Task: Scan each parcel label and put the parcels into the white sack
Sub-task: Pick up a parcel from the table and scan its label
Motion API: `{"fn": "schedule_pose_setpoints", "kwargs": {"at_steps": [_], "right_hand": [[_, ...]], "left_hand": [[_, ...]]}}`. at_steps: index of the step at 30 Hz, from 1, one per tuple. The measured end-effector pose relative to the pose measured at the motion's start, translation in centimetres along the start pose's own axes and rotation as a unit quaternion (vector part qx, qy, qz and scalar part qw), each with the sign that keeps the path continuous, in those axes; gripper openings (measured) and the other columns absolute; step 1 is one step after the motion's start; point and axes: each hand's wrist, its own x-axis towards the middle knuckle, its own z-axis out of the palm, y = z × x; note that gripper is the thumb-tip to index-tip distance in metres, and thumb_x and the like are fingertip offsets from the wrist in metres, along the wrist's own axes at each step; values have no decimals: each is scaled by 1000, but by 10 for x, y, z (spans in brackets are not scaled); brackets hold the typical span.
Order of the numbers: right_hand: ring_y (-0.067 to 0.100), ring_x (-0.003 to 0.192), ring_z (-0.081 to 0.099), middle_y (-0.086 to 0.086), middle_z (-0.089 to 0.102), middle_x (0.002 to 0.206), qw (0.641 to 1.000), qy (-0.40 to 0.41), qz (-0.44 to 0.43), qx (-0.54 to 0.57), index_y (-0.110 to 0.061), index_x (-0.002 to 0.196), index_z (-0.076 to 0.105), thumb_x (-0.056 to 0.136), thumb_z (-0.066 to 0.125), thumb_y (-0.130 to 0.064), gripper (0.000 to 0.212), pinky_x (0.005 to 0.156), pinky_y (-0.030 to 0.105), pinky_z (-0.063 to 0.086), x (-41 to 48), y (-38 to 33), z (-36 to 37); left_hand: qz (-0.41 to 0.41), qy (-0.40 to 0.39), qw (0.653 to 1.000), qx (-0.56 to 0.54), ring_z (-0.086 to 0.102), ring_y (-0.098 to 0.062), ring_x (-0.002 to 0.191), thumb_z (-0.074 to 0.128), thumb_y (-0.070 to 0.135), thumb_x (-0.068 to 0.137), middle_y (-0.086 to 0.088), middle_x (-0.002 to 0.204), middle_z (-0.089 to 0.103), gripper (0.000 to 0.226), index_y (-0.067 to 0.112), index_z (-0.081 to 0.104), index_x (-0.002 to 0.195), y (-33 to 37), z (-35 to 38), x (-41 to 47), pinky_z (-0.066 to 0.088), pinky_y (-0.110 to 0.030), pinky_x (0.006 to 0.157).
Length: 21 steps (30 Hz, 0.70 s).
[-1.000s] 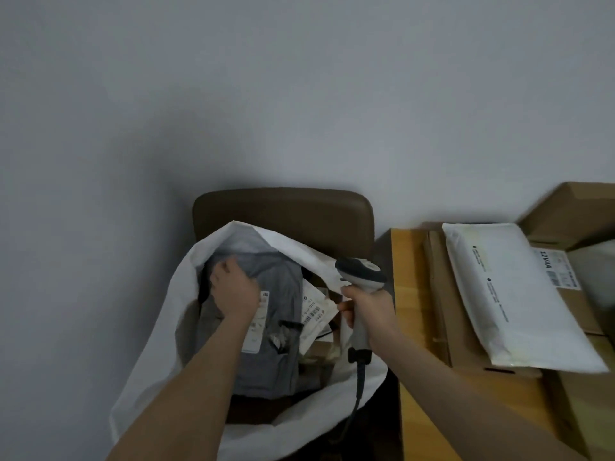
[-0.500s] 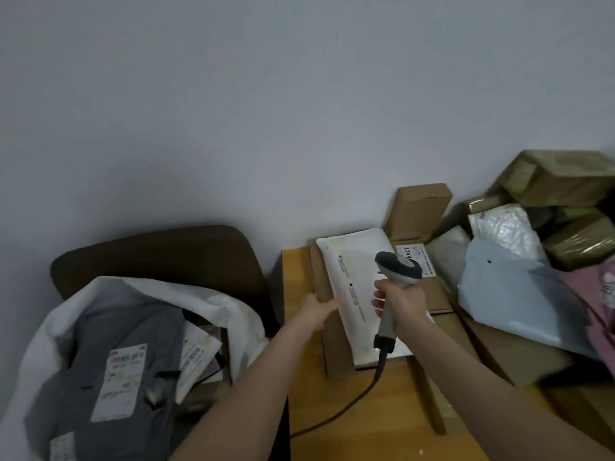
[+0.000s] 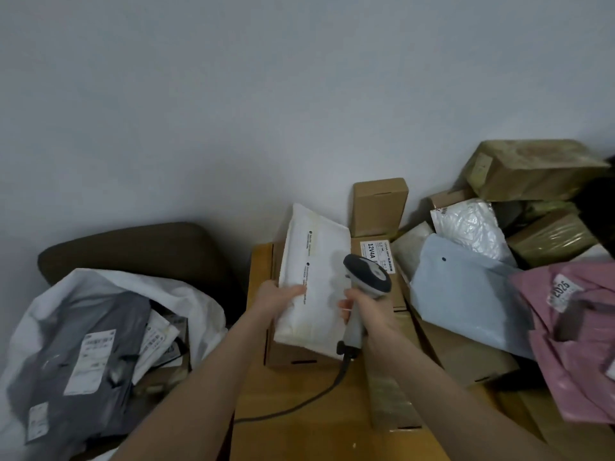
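White padded mailer [image 3: 316, 277] is the parcel in hand, then? Where does it lie? (Checker)

On a flat cardboard box [image 3: 289, 356] at the left end of the wooden table [image 3: 299, 394], well apart from the white sack [image 3: 109, 284], which sags open on the brown chair [image 3: 133, 241]. The left hand [image 3: 276, 296] grasps the mailer's left edge, thumb laid on top; its other fingers are hidden. The right hand [image 3: 366, 314] is clenched round the handle of the barcode scanner [image 3: 367, 277], whose head hangs over the mailer's right edge. (Packer)

Which step, so? (Checker)

Scanning, I'd judge, not yet bagging. The top face shows only lines of print and no barcode label that I can make out. The next move likely calls for turning the mailer to find its label, aiming the scanner there, then carrying it left to the sack. (Packer)

Counts? (Checker)

One scanner with one cable [image 3: 299, 407], and one sack. In the sack one grey poly mailer [image 3: 83, 344] shows plainly, with at least one more labelled packet beside it. On the table are four soft mailers: the white one, a pale blue poly mailer [image 3: 466, 294], a pink poly mailer [image 3: 572, 344] and a silvery bubble mailer [image 3: 469, 224]. For boxes there is a small upright carton [image 3: 379, 207], a box labelled 12V4A [image 3: 382, 254], and at least two tape-wrapped boxes [image 3: 532, 174]. How many flat ones lie beneath I cannot tell. (Packer)
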Motion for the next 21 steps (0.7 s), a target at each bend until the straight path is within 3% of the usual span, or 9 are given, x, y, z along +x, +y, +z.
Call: {"fn": "schedule_pose_setpoints", "kwargs": {"at_steps": [3,6,8,11,13,16,19,21], "right_hand": [[22,56,61,14,67,67,997,-23,-62,33,-2,82,63,82,66,-5,4,64,37,55,-21,-13,7],[17,46,57,11,63,59,989,-42,-126,57,-3,75,61,83,64,-1,10,51,28,50,-42,-21,11],[16,46,55,11,61,59,987,-30,-141,74,-3,74,60,84,64,-1,11,48,26,49,-49,-22,12],[20,53,55,13,59,62,984,15,-146,100,-4,72,59,82,65,-3,12,56,32,50,-50,-24,8],[20,57,57,13,61,65,983,41,-140,114,-6,73,60,83,66,-4,12,62,33,51,-47,-27,2],[19,68,64,11,67,78,985,77,-118,103,-8,83,62,86,67,-10,6,69,31,56,-37,-28,-7],[20,76,65,10,67,85,990,93,-88,66,-5,91,62,85,68,-10,10,66,31,57,-22,-23,-21],[22,81,64,12,66,89,993,90,-71,37,-7,92,61,84,69,-10,11,67,34,57,-14,-15,-29]], "left_hand": [[90,38,984,151,59,-19,93,77,48,70,-2,111,58,69,12,49,122,26,-26,-11,52,-33,75],[191,113,910,350,53,-18,97,72,56,69,-2,113,53,71,16,46,121,47,-32,-21,50,-32,76],[242,145,861,423,50,-20,103,69,59,69,-3,116,51,70,16,46,119,48,-24,-28,51,-36,80],[294,127,829,458,48,-20,104,70,57,71,-1,116,47,63,18,46,114,37,6,-37,49,-35,77],[288,47,850,439,50,-19,102,73,53,73,0,117,45,59,20,47,115,23,29,-39,49,-34,77],[206,-111,917,323,52,-19,112,68,52,80,-1,130,45,56,21,52,124,-9,42,-33,47,-31,90],[138,-42,963,228,55,-17,109,60,46,89,-5,126,57,48,14,54,125,-34,25,-29,47,-28,88],[43,-14,977,208,57,-21,108,57,40,93,-9,121,60,48,7,52,127,-51,12,-24,47,-29,85]]}}
